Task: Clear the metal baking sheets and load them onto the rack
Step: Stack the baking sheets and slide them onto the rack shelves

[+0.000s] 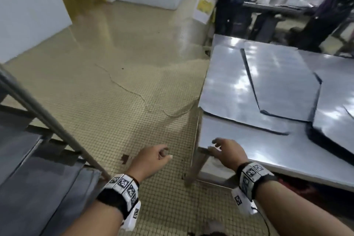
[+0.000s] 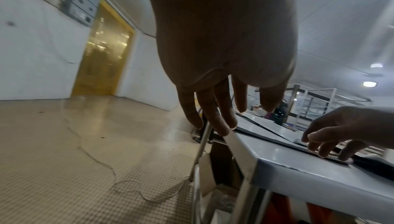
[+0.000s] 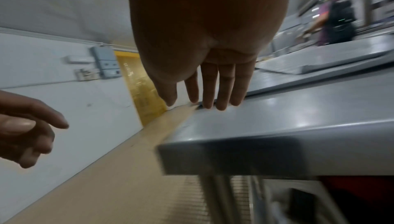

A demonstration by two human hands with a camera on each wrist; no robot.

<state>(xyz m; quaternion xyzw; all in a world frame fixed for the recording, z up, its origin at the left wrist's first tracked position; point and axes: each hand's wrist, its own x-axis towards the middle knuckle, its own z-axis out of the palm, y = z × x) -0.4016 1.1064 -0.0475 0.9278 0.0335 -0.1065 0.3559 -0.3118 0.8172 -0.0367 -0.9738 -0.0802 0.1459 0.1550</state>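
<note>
Baking sheets (image 1: 239, 90) on steel table (image 1: 268, 151)

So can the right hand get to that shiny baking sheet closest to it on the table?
Probably yes. The right hand is open and empty over the near corner of the table, and only bare tabletop lies between it and the nearest baking sheet. Nothing blocks the way.
</note>
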